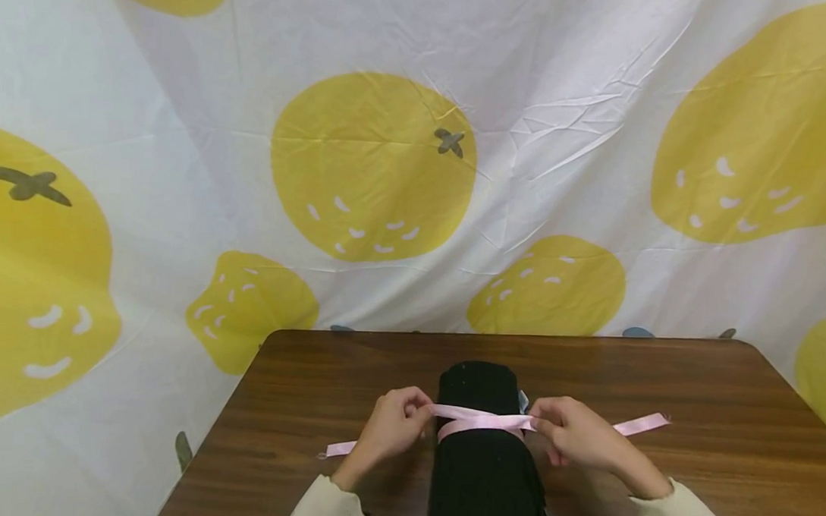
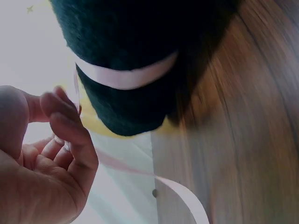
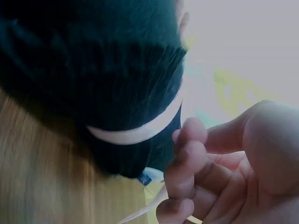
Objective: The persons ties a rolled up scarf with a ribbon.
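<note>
A rolled black scarf with a fringed edge lies on the table, pointing away from me. Around it runs a pink ribbon, whose two ends cross over each other on top of the roll. On the left side my left hand pinches one length of ribbon between thumb and forefinger. My right hand pinches the other length at the right side. The right wrist view shows the band passing round the roll's side, below the fringe. A loose tail hangs past the left hand.
The brown wooden table reaches back to a white cloth printed with yellow fruit. The ribbon's free tips stick out beyond both hands. A small white and blue tag shows at the roll's right side.
</note>
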A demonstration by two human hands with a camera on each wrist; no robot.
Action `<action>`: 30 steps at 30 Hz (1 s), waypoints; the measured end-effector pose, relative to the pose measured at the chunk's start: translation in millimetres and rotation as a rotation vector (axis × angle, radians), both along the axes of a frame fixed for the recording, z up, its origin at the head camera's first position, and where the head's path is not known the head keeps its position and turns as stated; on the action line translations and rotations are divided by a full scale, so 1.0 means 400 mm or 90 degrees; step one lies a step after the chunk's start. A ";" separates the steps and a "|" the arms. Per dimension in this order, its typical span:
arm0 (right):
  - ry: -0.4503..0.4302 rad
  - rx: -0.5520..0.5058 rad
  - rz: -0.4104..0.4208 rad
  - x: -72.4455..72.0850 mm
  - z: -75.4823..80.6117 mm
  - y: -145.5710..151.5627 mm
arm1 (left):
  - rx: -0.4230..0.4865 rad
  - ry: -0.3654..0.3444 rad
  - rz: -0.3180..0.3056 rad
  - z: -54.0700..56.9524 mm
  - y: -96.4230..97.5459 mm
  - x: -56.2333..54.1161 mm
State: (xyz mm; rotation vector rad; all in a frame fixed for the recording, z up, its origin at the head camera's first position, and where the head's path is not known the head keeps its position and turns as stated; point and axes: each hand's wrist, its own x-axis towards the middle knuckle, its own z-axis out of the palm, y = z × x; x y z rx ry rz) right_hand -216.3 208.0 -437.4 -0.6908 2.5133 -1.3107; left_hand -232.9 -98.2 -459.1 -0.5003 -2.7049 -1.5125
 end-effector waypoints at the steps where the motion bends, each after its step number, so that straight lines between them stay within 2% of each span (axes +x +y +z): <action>1: -0.018 -0.015 -0.004 0.000 0.000 -0.002 | 0.015 -0.022 0.000 0.003 0.003 0.002; 4: -0.057 -0.060 -0.016 0.000 0.000 -0.008 | 0.065 -0.082 0.002 0.010 0.011 0.007; 8: -0.062 -0.081 -0.037 0.000 -0.003 -0.015 | 0.108 -0.116 0.017 0.014 0.020 0.012; 14: -0.029 -0.089 -0.105 0.003 -0.003 -0.030 | 0.179 -0.121 0.052 0.017 0.027 0.013; 19: -0.031 -0.114 -0.185 0.008 -0.001 -0.052 | 0.237 -0.109 0.067 0.013 0.031 0.012; 23: -0.038 -0.134 -0.252 0.009 0.002 -0.069 | 0.303 -0.127 0.074 0.013 0.036 0.009; 26: -0.053 -0.169 -0.287 0.008 0.002 -0.081 | 0.346 -0.143 0.077 0.012 0.041 0.006; 30: -0.060 -0.232 -0.307 0.009 0.002 -0.091 | 0.375 -0.154 0.079 0.011 0.047 0.002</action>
